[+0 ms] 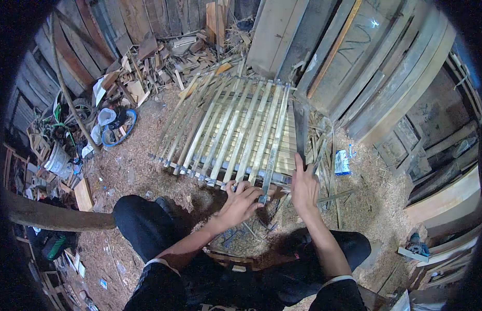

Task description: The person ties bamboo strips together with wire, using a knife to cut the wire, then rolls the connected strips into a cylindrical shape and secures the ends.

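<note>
Two bare hands reach forward from dark sleeves over a slatted panel [243,136] of long, pale strips, which lies in front of the person on a floor [132,176] covered in sawdust and shavings. The left hand [240,202] is at the near edge of the panel, its fingers bent over the ends of the strips and its thumb side against the near end of a darker strip [276,140]; whether its grip is fully closed on that strip cannot be told. The right hand [305,192] has its grip closed on a dark-bladed tool [301,124], whose handle is mostly hidden by the fingers and whose blade points away from the person, along the right side of the panel. Loose thin strips lie to the right of the tool, and a blue and white packet [342,163] lies near them. Beyond the panel to the left is a heap of wood offcuts [166,65], with a blue-rimmed basin [134,124] nearer the person and a white bucket [58,160] farther left. Wide boards [370,67] lean at the far right, and a teal power tool [416,244] sits at the right, well apart from the hands.
</note>
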Demonstrator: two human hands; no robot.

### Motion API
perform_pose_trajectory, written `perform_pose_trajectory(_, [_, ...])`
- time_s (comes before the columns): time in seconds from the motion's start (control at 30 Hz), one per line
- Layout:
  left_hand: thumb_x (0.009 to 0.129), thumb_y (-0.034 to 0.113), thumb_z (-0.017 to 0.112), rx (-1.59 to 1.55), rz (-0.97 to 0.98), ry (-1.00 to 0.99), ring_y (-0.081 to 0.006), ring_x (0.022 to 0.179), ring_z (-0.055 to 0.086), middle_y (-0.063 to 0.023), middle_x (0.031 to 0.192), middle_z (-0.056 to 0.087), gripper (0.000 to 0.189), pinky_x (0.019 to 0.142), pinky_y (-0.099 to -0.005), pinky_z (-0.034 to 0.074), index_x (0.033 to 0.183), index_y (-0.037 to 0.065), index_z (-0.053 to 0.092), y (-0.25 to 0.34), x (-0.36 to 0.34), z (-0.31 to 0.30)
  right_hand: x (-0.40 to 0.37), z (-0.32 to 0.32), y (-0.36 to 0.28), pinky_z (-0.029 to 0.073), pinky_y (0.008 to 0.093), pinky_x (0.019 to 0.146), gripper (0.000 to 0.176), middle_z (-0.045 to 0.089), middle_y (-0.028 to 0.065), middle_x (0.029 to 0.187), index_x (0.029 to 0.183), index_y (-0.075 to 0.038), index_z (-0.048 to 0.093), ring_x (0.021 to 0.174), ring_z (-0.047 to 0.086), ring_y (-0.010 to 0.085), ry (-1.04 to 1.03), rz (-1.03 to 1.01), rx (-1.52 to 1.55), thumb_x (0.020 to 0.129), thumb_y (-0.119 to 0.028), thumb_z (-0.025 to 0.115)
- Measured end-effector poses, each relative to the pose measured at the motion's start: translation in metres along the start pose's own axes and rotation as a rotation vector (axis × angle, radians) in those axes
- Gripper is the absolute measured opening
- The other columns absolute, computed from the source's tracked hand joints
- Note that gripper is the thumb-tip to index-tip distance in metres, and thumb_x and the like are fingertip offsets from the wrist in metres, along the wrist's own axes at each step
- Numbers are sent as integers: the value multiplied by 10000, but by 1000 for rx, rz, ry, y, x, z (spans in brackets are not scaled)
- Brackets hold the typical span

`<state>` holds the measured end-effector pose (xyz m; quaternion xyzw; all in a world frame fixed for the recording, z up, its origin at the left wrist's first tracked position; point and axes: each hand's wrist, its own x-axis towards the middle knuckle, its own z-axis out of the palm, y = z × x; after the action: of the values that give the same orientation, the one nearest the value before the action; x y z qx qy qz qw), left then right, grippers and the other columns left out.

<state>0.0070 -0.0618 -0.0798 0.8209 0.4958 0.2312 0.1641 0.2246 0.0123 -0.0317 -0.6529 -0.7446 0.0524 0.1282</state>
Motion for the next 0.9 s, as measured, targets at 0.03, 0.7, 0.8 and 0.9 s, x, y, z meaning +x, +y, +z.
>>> perform_pose_trajectory(0.03, [914, 295, 706, -19, 3, 42, -270, 1242, 459, -22, 1254, 611, 388, 1059, -553, 191, 1257, 139, 614, 2, -1, 1, 2, 6, 4, 551, 536, 665, 587, 570, 301, 1020, 1499, -156, 377, 713, 654, 458, 82, -43, -28, 950, -90, 575])
perform_pose_trajectory(0.7, [807, 289, 802, 42, -2, 74, -334, 1466, 299, -133, 1593, 340, 713, 1138, -561, 244, 1434, 132, 500, -32, -20, -36, -42, -5, -40, 284, 623, 1149, 721, 329, 185, 1560, 1551, -196, 359, 1433, 328, 430, -288, -586, 197, 925, -318, 696])
perform_pose_trajectory(0.8, [847, 232, 757, 98, -109, 66, -336, 1486, 292, -133, 1602, 340, 648, 1157, -546, 252, 1439, 134, 510, -45, -31, -55, -40, 16, -35, 358, 552, 1139, 724, 368, 118, 1553, 1521, -205, 406, 1461, 326, 364, -281, -664, -2, 873, -188, 727])
perform_pose_trajectory(0.9, [876, 125, 668, 229, -167, 159, -329, 1494, 302, -131, 1609, 350, 596, 1175, -544, 256, 1451, 137, 512, -78, -45, -53, -29, 43, -24, 375, 526, 1131, 725, 412, 103, 1526, 1465, -196, 476, 1454, 350, 330, -201, -713, -11, 797, -89, 735])
